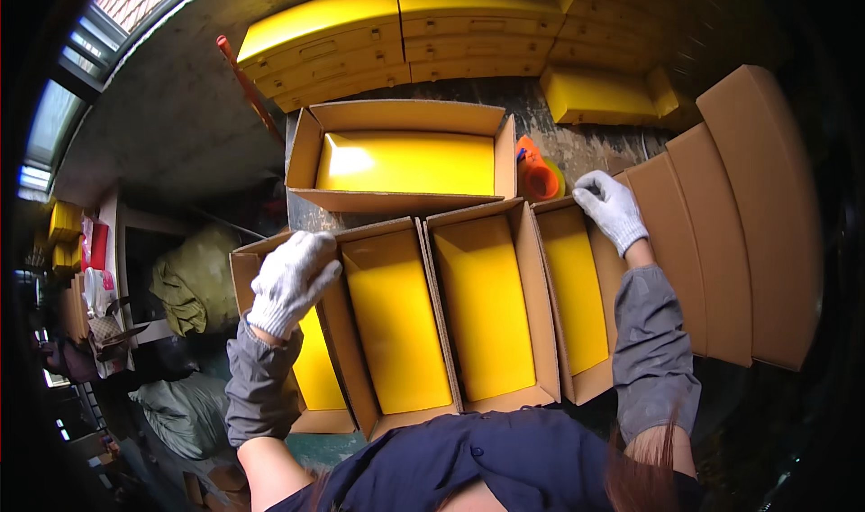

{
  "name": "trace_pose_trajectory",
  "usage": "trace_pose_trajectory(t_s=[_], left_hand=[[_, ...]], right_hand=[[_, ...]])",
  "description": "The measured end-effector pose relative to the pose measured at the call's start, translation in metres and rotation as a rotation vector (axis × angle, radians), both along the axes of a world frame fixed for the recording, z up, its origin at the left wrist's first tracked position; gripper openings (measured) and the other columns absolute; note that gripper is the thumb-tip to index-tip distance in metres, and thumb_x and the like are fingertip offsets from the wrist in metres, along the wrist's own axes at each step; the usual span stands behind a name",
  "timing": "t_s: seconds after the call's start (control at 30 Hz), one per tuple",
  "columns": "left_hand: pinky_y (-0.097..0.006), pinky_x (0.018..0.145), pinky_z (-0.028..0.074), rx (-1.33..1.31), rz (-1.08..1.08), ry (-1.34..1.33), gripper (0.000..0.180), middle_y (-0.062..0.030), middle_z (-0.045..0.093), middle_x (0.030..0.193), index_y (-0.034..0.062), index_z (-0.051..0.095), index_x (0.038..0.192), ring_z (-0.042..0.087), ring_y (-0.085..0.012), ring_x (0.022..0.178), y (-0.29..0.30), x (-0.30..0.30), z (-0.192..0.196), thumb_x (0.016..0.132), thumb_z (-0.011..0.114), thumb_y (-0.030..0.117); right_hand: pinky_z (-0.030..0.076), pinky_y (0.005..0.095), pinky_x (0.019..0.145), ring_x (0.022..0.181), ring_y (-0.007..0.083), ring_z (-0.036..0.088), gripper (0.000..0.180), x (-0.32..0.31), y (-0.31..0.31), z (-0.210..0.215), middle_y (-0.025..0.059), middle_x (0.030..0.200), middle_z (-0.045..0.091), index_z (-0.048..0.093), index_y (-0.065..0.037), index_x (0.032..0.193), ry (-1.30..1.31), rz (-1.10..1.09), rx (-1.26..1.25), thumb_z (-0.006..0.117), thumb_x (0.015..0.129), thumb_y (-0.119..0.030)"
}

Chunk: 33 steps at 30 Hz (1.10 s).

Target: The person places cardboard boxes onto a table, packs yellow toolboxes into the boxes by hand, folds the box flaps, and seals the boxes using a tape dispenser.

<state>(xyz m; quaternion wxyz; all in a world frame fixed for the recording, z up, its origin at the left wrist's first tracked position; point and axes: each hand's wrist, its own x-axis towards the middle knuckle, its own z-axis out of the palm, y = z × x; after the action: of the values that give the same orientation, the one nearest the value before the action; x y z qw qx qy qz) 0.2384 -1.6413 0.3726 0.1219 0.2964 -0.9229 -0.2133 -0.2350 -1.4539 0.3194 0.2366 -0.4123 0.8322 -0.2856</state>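
Observation:
Several open cardboard boxes stand in a slanted row before me, each with a smooth yellow piece inside. My left hand (293,282), in a white knit glove, is at the far edge of the leftmost box (248,264), its fingers curled over the rim and the thumb apart. At the row's right end, my gloved right hand (614,210) has its fingers bent over the far rim of the rightmost box (590,386). Between them are two more boxes, a left one (338,368) and a right one (538,309). What the left fingertips touch is hidden.
Beyond the row, another open box (396,201) lies crosswise with a yellow piece inside. An orange tape dispenser (539,177) sits beside it. Flat brown cardboard (766,214) overlaps at the right. Yellow metal boxes (324,48) are stacked at the back; cloth-like sacks (194,278) lie left.

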Motion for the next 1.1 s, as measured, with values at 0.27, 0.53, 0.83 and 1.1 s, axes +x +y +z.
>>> trace_pose_trajectory(t_s=[0.27,0.53,0.83,1.1], left_hand=[[-0.037,0.075,0.055,-0.003,0.279,0.099,0.028,-0.0139,0.066,0.093,0.0043,0.064,0.104,0.067,-0.0312,0.082,0.123,0.041,-0.003,0.078,0.074,0.003],[-0.042,0.102,0.047,-0.188,0.958,0.202,0.054,-0.0208,0.054,0.129,-0.0004,0.057,0.126,0.056,-0.0364,0.120,0.208,0.111,-0.031,0.075,0.075,0.003],[-0.042,0.096,0.049,0.047,1.126,-0.247,0.047,-0.0181,0.060,0.122,0.0070,0.060,0.125,0.060,-0.0359,0.113,0.232,0.187,-0.001,0.085,0.070,0.030],[-0.044,0.099,0.048,-0.039,0.646,-0.239,0.048,-0.0152,0.056,0.131,0.0103,0.056,0.129,0.059,-0.0357,0.116,0.054,0.190,-0.019,0.089,0.064,0.037]], right_hand=[[0.052,0.0373,0.087,0.091,0.0232,0.068,0.052,-0.009,-0.134,-0.024,0.0142,0.106,0.073,0.069,-0.004,0.110,0.216,0.297,0.798,0.059,0.087,-0.049],[0.051,0.0348,0.088,0.091,0.0236,0.068,0.039,-0.091,-0.145,-0.208,0.0082,0.102,0.073,0.071,-0.004,0.107,-0.508,-0.165,0.124,0.061,0.088,-0.037],[0.044,0.0454,0.108,0.114,0.0344,0.063,0.053,-0.024,-0.114,-0.056,0.0203,0.122,0.066,0.051,0.003,0.131,-1.305,-0.028,-0.605,0.066,0.090,-0.026],[0.038,0.0377,0.099,0.098,0.0208,0.051,0.076,0.129,0.104,0.055,0.0038,0.105,0.054,0.043,-0.001,0.138,-1.574,0.494,-0.979,0.071,0.087,-0.049]])
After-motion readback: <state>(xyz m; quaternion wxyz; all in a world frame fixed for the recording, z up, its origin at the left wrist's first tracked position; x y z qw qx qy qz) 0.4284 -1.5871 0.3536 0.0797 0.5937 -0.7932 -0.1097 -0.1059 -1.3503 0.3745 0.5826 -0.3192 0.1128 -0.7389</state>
